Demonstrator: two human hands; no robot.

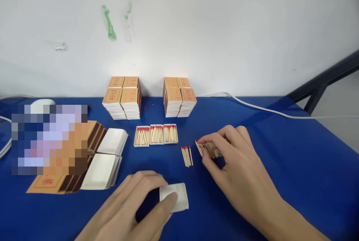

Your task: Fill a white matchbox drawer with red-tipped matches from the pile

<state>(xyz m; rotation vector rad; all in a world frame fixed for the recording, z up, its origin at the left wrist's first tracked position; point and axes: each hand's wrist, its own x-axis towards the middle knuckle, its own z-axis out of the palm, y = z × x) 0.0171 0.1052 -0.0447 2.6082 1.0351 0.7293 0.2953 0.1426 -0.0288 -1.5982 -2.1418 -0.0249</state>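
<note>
My left hand grips a small white matchbox tray near the front, its thumb lying across the tray and its fingers at the far left edge. My right hand is bent over a pile of red-tipped matches, with thumb and index finger pinched on matches at the pile's left side. The palm and fingers hide part of that pile. Between the hands and slightly farther off, several loose matches lie side by side. Behind them, three trays filled with matches stand in a row.
Two stacks of orange-topped matchboxes, the left stack and the right stack, stand against the wall. White trays and flattened orange sleeves lie at left, partly pixelated. A white cable runs along the back of the blue table.
</note>
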